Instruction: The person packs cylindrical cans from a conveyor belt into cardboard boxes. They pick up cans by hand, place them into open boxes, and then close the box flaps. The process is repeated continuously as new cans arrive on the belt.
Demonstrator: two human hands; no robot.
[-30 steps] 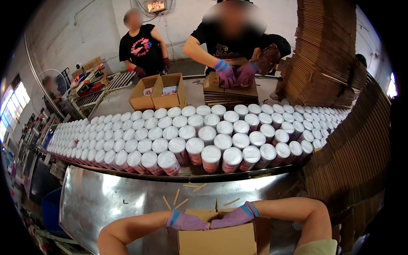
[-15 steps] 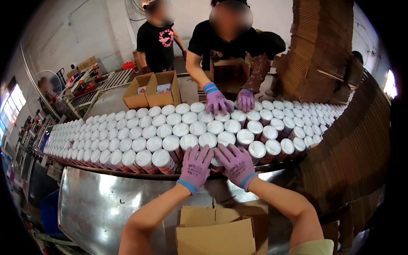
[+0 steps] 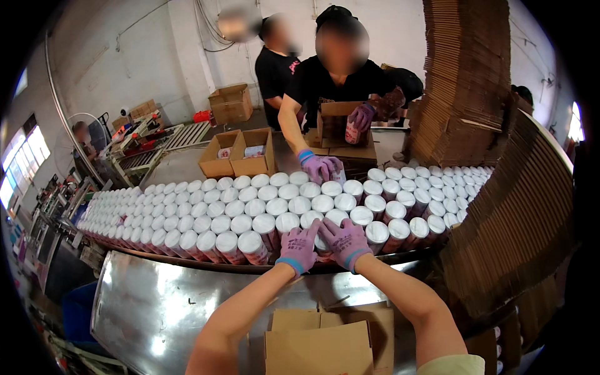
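Head view: left hand (image 3: 298, 249) and right hand (image 3: 346, 242) on front-row canisters (image 3: 253, 250), fingers slightly apart, clamped or not can't tell; probably stiff, smooth; best held by sides.

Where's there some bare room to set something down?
The widest free patch is on the metal table, bordered by your left forearm and the white-topped cans, bare but for small scraps. It's crowded among the tightly packed cans, where your left hand and right hand are, and around the carton.
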